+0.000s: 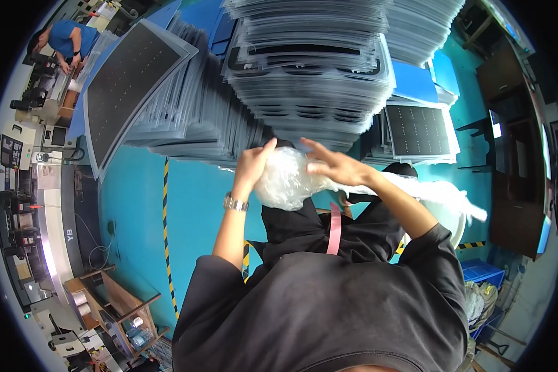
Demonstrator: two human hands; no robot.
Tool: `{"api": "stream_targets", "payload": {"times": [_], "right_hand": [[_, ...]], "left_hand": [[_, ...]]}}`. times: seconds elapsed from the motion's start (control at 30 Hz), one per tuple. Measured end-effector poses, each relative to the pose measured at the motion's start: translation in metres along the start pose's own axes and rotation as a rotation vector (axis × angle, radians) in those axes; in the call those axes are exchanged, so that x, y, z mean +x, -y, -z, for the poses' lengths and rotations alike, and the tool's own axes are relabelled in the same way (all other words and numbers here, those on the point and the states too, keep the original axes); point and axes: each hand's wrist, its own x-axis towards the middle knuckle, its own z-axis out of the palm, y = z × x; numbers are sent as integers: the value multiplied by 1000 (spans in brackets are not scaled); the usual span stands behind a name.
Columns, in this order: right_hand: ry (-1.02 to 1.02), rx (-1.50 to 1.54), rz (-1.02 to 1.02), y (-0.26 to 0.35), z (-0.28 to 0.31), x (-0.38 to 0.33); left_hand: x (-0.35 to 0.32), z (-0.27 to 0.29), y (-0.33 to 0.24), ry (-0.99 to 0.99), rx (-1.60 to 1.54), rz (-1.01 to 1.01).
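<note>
We seem mid-bundling: left hand (252,164) meets the plastic wad (284,185) just right of it (can't tell if gripping), right hand (341,168) spreads unclenched; next likely needs both palms pressing.

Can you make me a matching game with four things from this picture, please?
Things:
1. crumpled film
2. narrow strip by the lap
3. wristwatch
4. floor

Descriptions:
A. blue-green
B. silvery, on the left wrist
C. whitish, between the left hand and the right hand
D. pink

Pairs: 1-C, 2-D, 3-B, 4-A
</note>
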Motion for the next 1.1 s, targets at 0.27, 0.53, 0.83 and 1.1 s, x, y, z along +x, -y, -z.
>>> {"api": "stream_targets", "payload": {"times": [0.27, 0.53, 0.83, 1.1], "right_hand": [[-279, -459, -83, -42, -34, 20], [-324, -427, 2, -45, -30, 20], [-17, -465, -26, -56, 19, 22], [-87, -486, -204, -64, 53, -2]], "left_hand": [[36, -14, 17, 271, 70, -141], [-10, -34, 4, -19, 6, -481], [-10, 3, -92, 51, 4, -654], [-22, 14, -344, -124, 315, -1430]]}}
